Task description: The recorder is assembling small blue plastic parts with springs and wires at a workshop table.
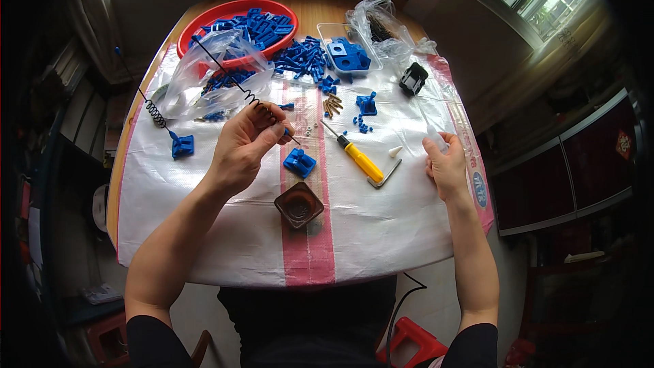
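Pinched in my left hand (253, 140) is a black coiled wire (235, 82). One straight end reaches up to a blue tip, and the other pokes out below my fingers. Just below that end a blue plastic clip-like piece (300, 162) lies on the sheet. Over at the right side, my right hand (446, 163) is closed around a small whitish squeeze bottle (436, 138) with a narrow nozzle. A white cone-shaped cap (395, 152) stands to its left, beside a hex key (385, 174) and a yellow-handled screwdriver (361, 161).
A brown square dish (299, 206) sits near the front. At the back are a red basin (289, 10) of blue parts, a clear tub (328, 48), plastic bags (375, 10) and loose blue pieces (300, 58). A finished-looking blue piece with coiled wire (182, 146) rests at left.
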A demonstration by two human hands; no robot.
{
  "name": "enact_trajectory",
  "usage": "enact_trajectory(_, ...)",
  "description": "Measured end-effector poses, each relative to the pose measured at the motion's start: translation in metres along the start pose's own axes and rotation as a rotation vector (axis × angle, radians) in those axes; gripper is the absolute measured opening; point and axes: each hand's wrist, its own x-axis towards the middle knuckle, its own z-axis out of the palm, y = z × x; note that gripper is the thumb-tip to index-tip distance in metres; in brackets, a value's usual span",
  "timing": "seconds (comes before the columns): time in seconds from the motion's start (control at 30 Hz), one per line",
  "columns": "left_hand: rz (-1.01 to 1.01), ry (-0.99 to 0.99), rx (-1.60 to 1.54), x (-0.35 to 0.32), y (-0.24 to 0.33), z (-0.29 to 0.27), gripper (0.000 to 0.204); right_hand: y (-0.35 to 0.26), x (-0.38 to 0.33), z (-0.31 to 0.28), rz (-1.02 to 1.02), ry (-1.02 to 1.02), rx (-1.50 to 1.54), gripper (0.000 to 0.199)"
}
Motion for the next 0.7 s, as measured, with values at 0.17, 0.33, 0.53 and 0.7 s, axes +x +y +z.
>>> enact_trajectory(0.17, 0.007, -0.021, 0.040, -0.004, 0.003, 0.000, 0.012, -0.008, -0.003, 0.011, -0.218, 0.145, -0.412, 0.041)
enact_trajectory(0.33, 0.034, -0.031, 0.061, -0.003, 0.014, 0.001, 0.013, 0.005, 0.003, 0.012, -0.372, 0.189, -0.541, 0.038)
enact_trajectory(0.53, 0.020, -0.022, 0.053, -0.004, 0.023, -0.001, 0.011, -0.003, 0.001, 0.022, -0.296, 0.106, -0.561, 0.033)
enact_trajectory(0.7, 0.033, -0.037, 0.057, -0.005, 0.029, 0.002, 0.010, 0.006, 0.010, 0.026, -0.346, 0.093, -0.694, 0.033)
